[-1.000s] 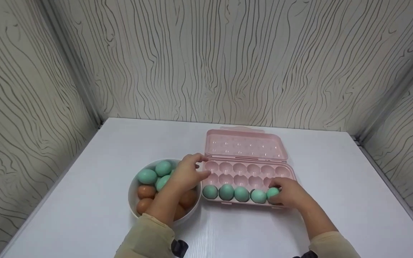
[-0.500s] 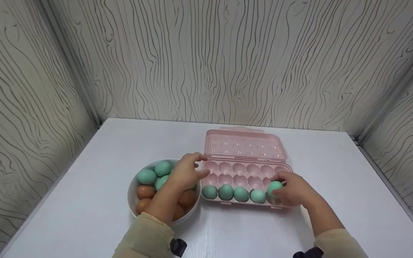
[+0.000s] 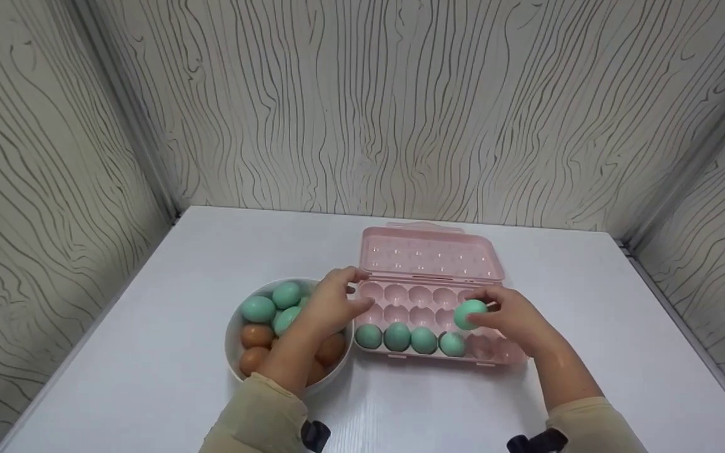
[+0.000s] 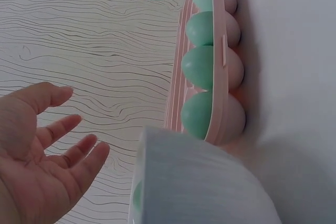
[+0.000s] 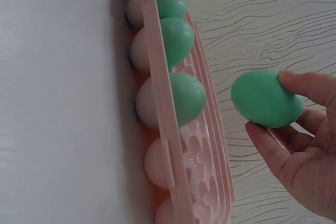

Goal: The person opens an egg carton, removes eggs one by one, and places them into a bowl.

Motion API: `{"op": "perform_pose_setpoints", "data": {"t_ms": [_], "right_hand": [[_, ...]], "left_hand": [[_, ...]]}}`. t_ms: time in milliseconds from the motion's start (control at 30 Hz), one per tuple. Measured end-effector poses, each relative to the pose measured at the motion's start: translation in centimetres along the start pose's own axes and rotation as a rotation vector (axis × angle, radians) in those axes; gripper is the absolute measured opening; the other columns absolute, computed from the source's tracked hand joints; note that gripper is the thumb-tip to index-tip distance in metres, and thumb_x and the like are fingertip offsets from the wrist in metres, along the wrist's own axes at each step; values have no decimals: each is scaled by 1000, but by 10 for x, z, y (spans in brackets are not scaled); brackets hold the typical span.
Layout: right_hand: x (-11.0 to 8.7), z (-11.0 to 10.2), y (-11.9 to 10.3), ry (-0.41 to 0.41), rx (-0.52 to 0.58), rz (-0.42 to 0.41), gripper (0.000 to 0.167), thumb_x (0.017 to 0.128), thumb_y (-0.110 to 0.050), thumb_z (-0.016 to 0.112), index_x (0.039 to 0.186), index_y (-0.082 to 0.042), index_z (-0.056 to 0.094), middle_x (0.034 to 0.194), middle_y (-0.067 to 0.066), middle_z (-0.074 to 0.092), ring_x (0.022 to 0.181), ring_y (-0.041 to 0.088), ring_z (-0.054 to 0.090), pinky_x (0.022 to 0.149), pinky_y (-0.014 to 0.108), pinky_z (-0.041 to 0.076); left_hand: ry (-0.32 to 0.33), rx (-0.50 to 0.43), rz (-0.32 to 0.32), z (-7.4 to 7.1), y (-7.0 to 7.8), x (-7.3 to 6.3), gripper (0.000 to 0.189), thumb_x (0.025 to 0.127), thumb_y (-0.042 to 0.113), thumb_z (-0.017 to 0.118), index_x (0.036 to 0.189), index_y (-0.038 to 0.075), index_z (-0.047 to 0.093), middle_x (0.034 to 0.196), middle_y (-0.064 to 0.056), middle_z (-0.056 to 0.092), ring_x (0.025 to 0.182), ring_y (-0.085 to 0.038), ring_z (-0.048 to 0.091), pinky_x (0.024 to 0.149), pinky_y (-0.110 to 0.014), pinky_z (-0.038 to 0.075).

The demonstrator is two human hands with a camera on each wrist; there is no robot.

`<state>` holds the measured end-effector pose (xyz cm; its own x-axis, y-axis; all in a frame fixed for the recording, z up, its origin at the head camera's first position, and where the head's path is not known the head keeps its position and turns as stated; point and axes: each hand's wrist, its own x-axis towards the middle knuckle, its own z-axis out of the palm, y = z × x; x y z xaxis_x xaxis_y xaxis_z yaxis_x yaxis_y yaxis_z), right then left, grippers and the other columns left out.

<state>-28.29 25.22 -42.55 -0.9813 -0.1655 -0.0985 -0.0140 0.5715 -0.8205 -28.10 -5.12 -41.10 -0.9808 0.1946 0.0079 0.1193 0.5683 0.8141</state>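
Thumb and fingers of my right hand [image 3: 517,324] pinch a green egg [image 3: 469,314]. In the right wrist view that egg [image 5: 265,98] is in the air, apart from the pink egg carton [image 5: 163,77]. The carton lies open, its lid [image 3: 432,251] folded back. Several green eggs [image 3: 397,337] fill the left part of its front row, and the cups [image 3: 481,346] at the right end of that row are bare. My left hand [image 3: 334,305] hovers over the right side of a white bowl [image 3: 231,352], fingers spread and loosely bent, holding nothing.
Green eggs [image 3: 258,309] and brown eggs [image 3: 256,336] are heaped in the bowl, partly hidden by my left arm. The bowl stands close to the carton's left end on a white table [image 3: 425,409]. Wood-patterned panels [image 3: 362,113] rise behind and at both sides.
My right hand has lifted the green egg out of the front row's fifth cup and moved it up and slightly left. The left hand stays almost still.
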Motion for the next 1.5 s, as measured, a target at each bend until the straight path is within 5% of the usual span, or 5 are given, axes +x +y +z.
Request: {"op": "perform_pose_setpoints", "data": {"t_ms": [467,867,1133,1500], "right_hand": [[1,25,-29,-74,271,-109,39,80,-19,70,111,0,57,102,12,54,91,22,55,81,33,51],[1,50,-40,-118,385,-115,40,80,-19,71,110,3,56,105,13,53,93,21,54,79,33,51],[1,58,-43,-106,352,-117,39,77,-21,73,108,-2,59,104,11,57,92,22,55,77,33,52],[-1,61,-48,-140,342,-124,40,79,-20,71,111,-1,57,103,11,57,92,19,54,77,31,52]], "left_hand": [[-49,-69,99,23,10,-4,45,81,22,68,122,17,50,118,-2,50,109,-23,50,88,-35,47],[-115,29,227,49,18,-10,49,81,24,68,125,22,47,125,0,50,109,-18,53,86,-29,48],[-26,194,289,56,20,-9,42,80,25,69,117,22,51,115,6,53,101,-11,52,90,-30,45],[-66,139,275,50,21,-9,39,79,21,70,115,20,54,109,8,56,94,-8,51,87,-27,46]]}}
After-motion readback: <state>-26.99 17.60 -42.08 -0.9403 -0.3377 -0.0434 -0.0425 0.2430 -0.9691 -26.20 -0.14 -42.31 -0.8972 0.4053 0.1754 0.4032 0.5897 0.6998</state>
